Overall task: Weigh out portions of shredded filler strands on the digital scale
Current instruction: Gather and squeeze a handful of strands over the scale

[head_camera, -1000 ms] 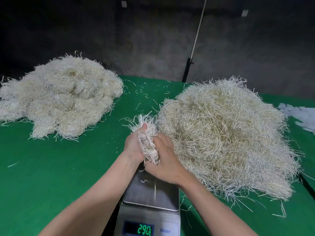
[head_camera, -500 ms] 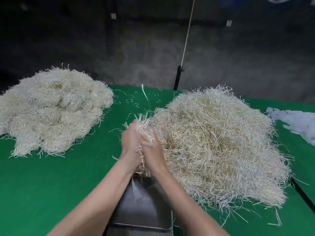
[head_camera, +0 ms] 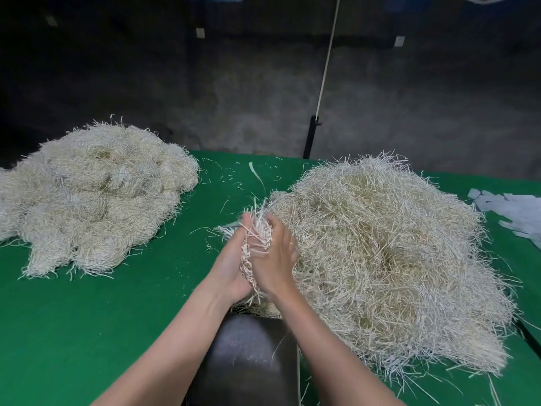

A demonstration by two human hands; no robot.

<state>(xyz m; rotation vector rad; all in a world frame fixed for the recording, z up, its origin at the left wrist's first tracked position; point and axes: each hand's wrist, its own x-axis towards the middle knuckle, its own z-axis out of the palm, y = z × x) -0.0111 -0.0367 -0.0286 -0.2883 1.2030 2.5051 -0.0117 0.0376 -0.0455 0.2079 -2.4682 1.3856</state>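
A small bundle of pale shredded strands is pressed between my two palms above the far edge of the scale. My left hand cups it from the left and my right hand presses it from the right, fingers fairly straight. The scale's steel pan lies bare below my forearms; its display is out of view. A big loose heap of strands sits right beside my right hand.
A second mound of bundled strands lies at the left of the green table. White paper pieces lie at the right edge. A dark pole with a white cord stands behind the table. Stray strands litter the middle.
The view tilted up, so the scale's display dropped out of sight. My hands lifted slightly and kept pressing and rolling the bundle between the palms; a loose strand sticks up above them.
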